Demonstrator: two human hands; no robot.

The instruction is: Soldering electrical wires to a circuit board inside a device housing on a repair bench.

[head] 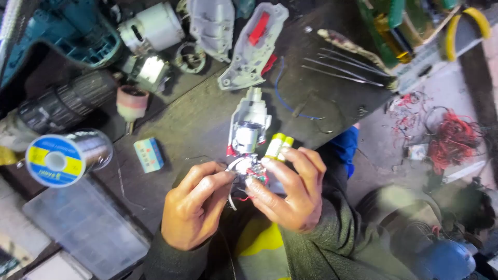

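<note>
Grey plastic half-shell of a drill (248,136), motor exposed, lies at the near bench (207,111) edge between both hands. Right hand (290,189) pinches two yellow cells (278,146) against the wiring. Left hand (194,205) nips a white wire (232,166) with thumb and forefinger. Beyond lie another shell (254,46), a solder spool (65,158) and a teal drill body (62,31).

solder spool (67,158) left of hands (244,199), open drill half (248,129) just beyond them
</note>
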